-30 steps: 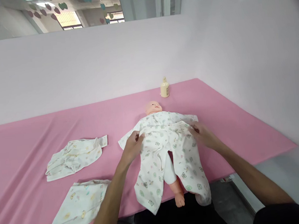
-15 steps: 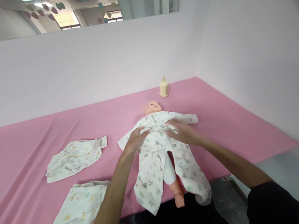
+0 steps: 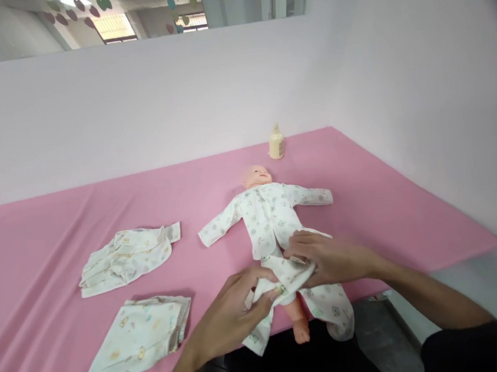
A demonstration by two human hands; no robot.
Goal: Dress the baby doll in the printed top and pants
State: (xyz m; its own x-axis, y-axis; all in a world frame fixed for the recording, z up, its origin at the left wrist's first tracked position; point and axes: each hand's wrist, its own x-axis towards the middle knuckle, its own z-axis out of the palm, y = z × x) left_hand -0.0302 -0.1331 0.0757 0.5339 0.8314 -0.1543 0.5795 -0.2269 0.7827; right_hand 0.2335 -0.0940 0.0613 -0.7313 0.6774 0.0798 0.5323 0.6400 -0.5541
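Observation:
A baby doll (image 3: 257, 176) lies on its back, head toward the wall, dressed in a white patterned top (image 3: 264, 217) with both sleeves spread. Below the top, white printed baby pants (image 3: 330, 307) are bunched around the hips and legs. My left hand (image 3: 237, 305) pinches a fold of the pants between thumb and fingers. On the other side, my right hand (image 3: 327, 254) is closed on the waist part of the pants. One bare doll foot (image 3: 301, 328) hangs at the table's front edge; the other is hidden by a pant leg.
A pink-covered table (image 3: 389, 218) meets white walls at the back and right. A cream pump bottle (image 3: 276, 144) stands beyond the doll's head. To the left lie a crumpled printed garment (image 3: 127, 255) and a folded printed cloth (image 3: 135, 337).
Both hands have come down from the doll's waist toward its legs and taken hold of the pants. The pants' waist is now pulled down and gathered, uncovering the lower part of the top.

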